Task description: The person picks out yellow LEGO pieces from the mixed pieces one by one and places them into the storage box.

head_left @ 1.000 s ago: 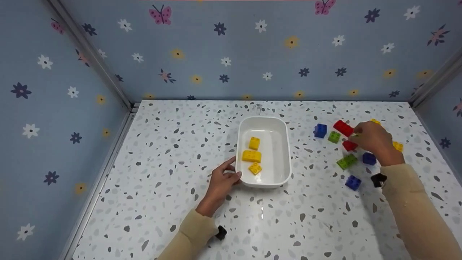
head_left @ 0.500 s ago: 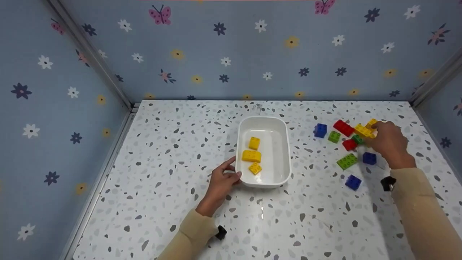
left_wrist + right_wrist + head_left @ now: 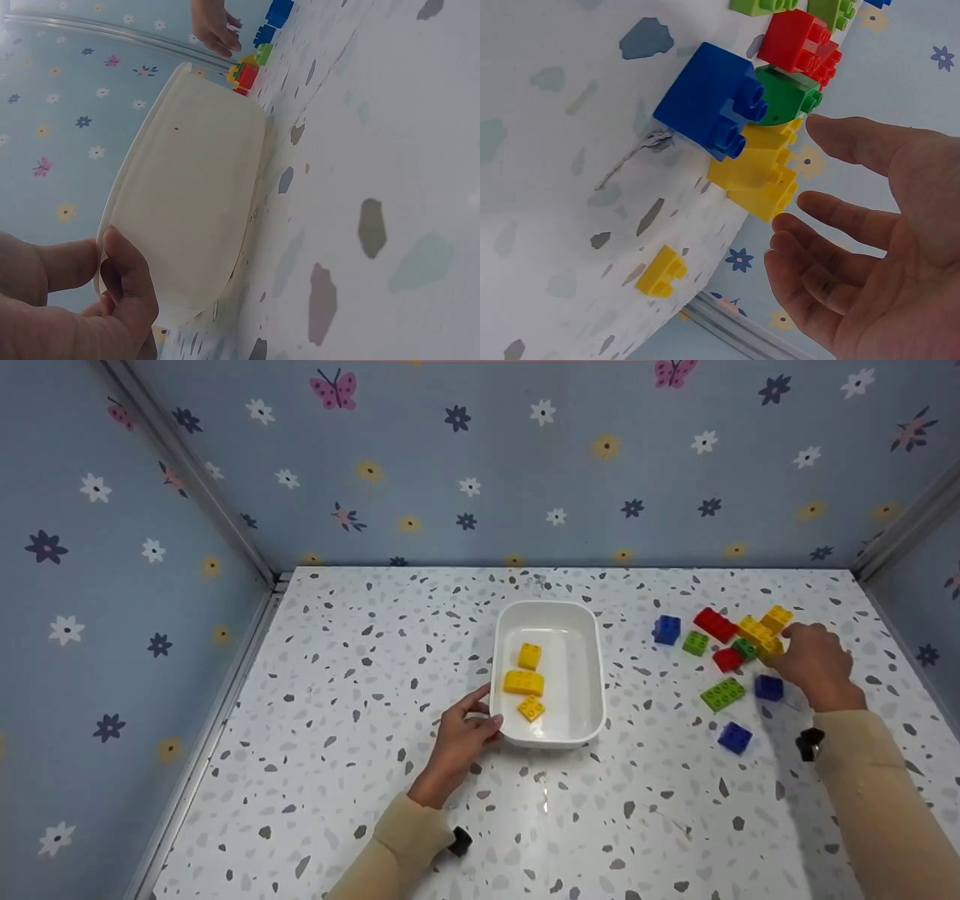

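My left hand [image 3: 459, 739] grips the near-left rim of a white plastic container [image 3: 577, 682]. The thumb and fingers [image 3: 129, 259] pinch that rim in the left wrist view. Inside the container lie a yellow brick [image 3: 529, 656], a longer rounded yellow brick [image 3: 523, 683] and a square yellow brick [image 3: 531, 708]. On the right, my right hand [image 3: 816, 666] is beside a cluster of yellow bricks [image 3: 756, 633], its fingers loosely bent. The right wrist view shows nothing between its fingertips, which are close to the yellow bricks [image 3: 754, 169].
Red bricks [image 3: 715, 624], a dark green brick [image 3: 744, 649], light green bricks [image 3: 723, 694] and blue bricks [image 3: 735, 737] are spread around the cluster. A separate yellow brick [image 3: 661, 271] lies on the speckled table [image 3: 360, 675]. Flower-patterned panels [image 3: 510, 465] stand behind and beside it.
My right hand has moved right from the red bricks to the right side of the yellow cluster, uncovering yellow and dark green bricks. The left hand and the container have stayed put.
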`<state>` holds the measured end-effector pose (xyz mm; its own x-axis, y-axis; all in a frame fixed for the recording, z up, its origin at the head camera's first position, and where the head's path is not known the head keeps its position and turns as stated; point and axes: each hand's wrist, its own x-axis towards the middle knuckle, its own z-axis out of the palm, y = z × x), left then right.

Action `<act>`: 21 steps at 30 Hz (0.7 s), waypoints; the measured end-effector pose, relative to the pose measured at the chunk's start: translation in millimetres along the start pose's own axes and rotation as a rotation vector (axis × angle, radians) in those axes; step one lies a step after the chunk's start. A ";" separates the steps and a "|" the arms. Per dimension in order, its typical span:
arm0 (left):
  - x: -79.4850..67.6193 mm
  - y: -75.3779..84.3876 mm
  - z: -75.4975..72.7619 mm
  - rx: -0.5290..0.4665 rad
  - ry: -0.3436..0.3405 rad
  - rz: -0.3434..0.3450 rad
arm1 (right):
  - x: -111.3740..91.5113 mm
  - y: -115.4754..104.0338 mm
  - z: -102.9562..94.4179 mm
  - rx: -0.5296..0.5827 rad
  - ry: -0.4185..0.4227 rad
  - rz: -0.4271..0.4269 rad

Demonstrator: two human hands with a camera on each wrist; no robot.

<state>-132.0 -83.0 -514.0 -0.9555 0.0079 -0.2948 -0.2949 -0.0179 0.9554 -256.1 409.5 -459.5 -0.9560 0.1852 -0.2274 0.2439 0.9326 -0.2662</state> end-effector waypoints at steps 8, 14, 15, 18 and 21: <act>1.7 -2.6 -0.4 -0.028 -0.005 0.005 | 3.9 5.2 6.8 -0.004 -0.002 -0.009; 0.9 -1.7 -0.4 -0.001 0.002 0.001 | 7.4 6.2 10.8 -0.011 0.016 -0.004; 0.7 -1.5 -0.4 0.002 0.002 0.003 | 8.1 6.3 10.8 -0.011 0.016 -0.002; 0.5 -1.5 -0.5 0.006 0.000 0.007 | 10.2 6.7 10.5 -0.010 0.012 0.004; -0.1 -0.8 -0.9 0.001 -0.005 0.013 | 12.7 7.6 10.9 -0.007 0.010 0.010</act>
<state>-131.6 -84.0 -514.7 -0.9593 0.0129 -0.2822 -0.2824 -0.0172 0.9591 -264.7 415.6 -474.6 -0.9551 0.1973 -0.2208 0.2522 0.9328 -0.2573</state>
